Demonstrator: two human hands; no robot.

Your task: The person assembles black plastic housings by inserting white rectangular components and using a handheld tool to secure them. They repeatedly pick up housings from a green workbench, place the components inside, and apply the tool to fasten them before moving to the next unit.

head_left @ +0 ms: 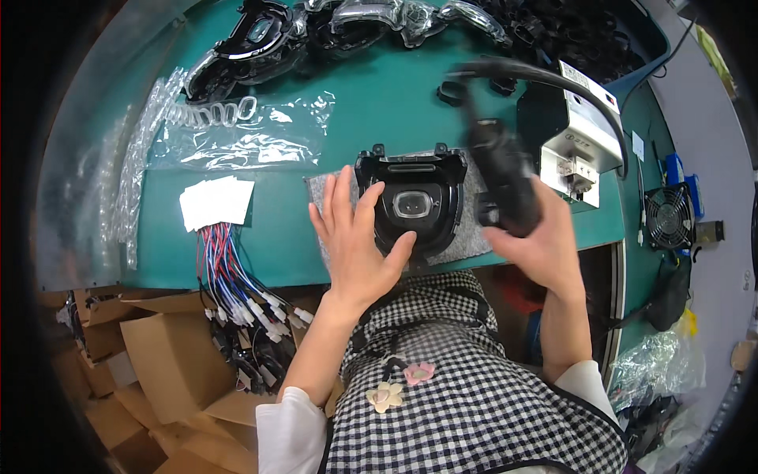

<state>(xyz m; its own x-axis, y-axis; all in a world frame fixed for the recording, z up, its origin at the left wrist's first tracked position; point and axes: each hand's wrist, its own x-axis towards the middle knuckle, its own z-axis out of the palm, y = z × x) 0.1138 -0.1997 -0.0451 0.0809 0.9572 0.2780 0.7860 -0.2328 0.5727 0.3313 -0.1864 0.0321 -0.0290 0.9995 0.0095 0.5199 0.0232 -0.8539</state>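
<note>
A black plastic housing [418, 183] with a clear lens at its middle lies on a grey pad [474, 245] near the front edge of the green table [371, 103]. My left hand [355, 241] rests flat against the housing's left side, fingers spread and thumb touching its lower rim. My right hand [537, 237] grips a black powered screwdriver [501, 178], blurred by motion, just right of the housing. A thick black cable [545, 75] arcs up from the tool.
A white and black box device [572, 130] stands right of the tool. Clear plastic bags [245, 142] and white slips [215, 201] lie to the left, with a bundle of coloured wires [237, 292] hanging over the edge. More black and chrome parts [332, 24] line the back. Cardboard boxes [158, 371] sit below left.
</note>
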